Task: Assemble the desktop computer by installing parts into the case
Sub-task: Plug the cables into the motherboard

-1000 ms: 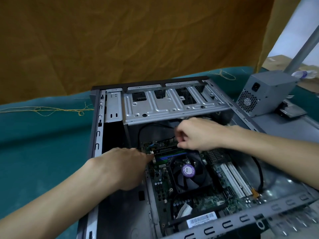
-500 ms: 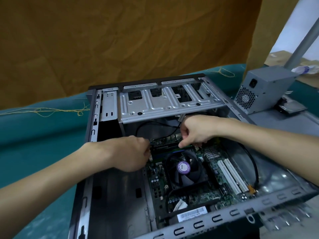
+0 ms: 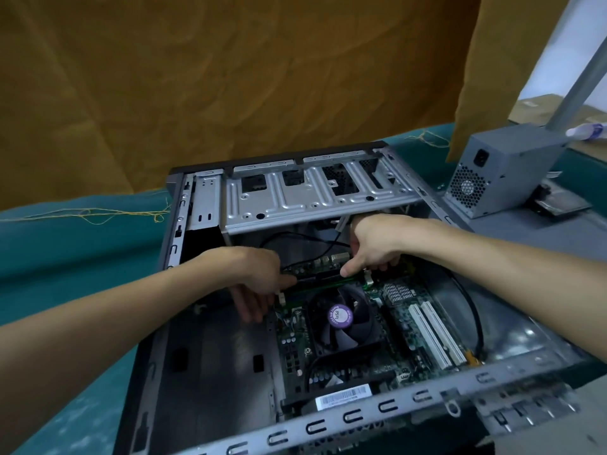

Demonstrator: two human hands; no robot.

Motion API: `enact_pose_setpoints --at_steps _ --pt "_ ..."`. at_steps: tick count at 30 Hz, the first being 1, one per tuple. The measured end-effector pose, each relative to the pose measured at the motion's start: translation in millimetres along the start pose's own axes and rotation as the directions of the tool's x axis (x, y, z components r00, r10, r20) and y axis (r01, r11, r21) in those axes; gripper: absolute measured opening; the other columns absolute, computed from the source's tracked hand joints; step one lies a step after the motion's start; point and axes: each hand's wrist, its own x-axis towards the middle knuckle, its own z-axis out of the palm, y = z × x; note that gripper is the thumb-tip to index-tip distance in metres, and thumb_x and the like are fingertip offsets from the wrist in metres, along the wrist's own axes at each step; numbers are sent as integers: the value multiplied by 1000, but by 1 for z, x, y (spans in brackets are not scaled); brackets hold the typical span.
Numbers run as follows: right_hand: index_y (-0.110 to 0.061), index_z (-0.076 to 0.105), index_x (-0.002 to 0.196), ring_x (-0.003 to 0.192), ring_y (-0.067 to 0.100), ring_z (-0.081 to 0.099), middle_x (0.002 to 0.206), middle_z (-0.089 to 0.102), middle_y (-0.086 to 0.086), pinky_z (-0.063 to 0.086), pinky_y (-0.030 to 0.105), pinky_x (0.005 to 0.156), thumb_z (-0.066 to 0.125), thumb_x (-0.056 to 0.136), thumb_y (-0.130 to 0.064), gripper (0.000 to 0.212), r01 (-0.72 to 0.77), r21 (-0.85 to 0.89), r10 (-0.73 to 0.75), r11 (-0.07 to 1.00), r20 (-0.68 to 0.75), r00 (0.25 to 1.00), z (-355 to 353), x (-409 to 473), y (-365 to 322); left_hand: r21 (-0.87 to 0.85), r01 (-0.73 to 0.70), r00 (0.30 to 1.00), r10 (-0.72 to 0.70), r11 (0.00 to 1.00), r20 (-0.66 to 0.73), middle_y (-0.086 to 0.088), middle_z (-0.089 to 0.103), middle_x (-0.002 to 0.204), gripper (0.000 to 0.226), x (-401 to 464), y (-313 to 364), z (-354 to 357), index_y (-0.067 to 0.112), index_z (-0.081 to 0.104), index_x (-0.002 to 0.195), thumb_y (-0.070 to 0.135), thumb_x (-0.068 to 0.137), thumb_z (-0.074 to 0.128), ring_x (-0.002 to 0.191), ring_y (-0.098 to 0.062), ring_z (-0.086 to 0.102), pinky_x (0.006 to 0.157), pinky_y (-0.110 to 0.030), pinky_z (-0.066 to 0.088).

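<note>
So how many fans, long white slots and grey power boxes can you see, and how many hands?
Fans: 1, the fan with the purple sticker
White slots: 2, slot and slot
Power boxes: 1, the power box beside the case
Hands: 2, left hand and right hand
Total: 6

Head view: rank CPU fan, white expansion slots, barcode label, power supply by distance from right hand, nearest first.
From the right hand:
1. CPU fan, just below it on the motherboard.
2. White expansion slots, lower right.
3. Barcode label, near case edge.
4. Power supply, outside the case, upper right.
Label and power supply are close to call.
</note>
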Motion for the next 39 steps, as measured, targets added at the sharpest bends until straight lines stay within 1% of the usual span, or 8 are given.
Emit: enact_pose_setpoints --at_steps 6,10,14,19,23,28,32,39 --pt "-9 68 76 40 8 61 46 63 -6 47 20 43 81 79 -57 49 -18 10 17 1000 14 1000 2 4 -1 68 16 1000 -16 998 -2 -10 72 67 62 -1 8 0 -5 66 90 52 104 45 46 -17 66 39 -24 52" --pt "-10 69 73 41 7 62 47 64 -7 47 17 41 80 78 -61 53 -28 42 26 999 34 999 3 6 -3 135 15 999 -19 991 32 -21 76 97 71 -4 10 -4 -14 65 112 52 105 42 49 -18 66 43 -23 55" --pt "-12 65 68 30 5 54 39 58 -9 42 15 38 79 78 -64 54 -50 -22 50 999 22 998 3 7 -6 108 -8 999 4 994 38 -23 75 106 66 1 9 -3 -15 64 111 47 106 42 50 -18 65 46 -23 56" --pt "-14 58 61 32 10 52 32 49 -9 43 22 49 76 78 -67 58 -50 -167 50 985 -5 999 1 9 -16 121 -1 1000 -1 993 21 -8 67 55 60 8 9 1 -5 59 82 47 107 41 34 -15 60 36 -22 49" --pt "-11 64 72 45 13 59 48 60 -5 47 21 48 77 80 -63 54 -34 -137 42 990 51 998 -4 5 -18 116 -1 1000 -2 993 24 -9 67 54 60 9 9 2 -5 58 80 46 107 41 32 -15 58 35 -23 48" --pt "-26 62 85 59 5 57 75 65 -8 38 25 51 79 82 -51 31 294 -86 -297 952 -24 955 -1 -7 -9 126 -54 999 52 991 14 -26 74 105 65 5 5 1 -17 60 111 45 107 43 50 -23 64 42 -27 55" --pt "-31 54 83 65 -1 48 73 55 -15 28 26 49 77 81 -55 34 402 -315 -466 860 -159 871 8 -14 -18 167 -101 995 103 981 -1 -25 74 104 63 1 5 0 -17 56 116 44 107 44 50 -24 64 43 -28 55" --pt "-21 44 90 74 26 50 75 42 -8 28 35 53 71 93 -44 35 465 -514 -590 721 -104 801 10 -15 -28 208 -118 991 103 971 82 -18 74 89 43 4 -9 -4 -4 56 95 34 109 41 49 -23 67 38 -27 51"
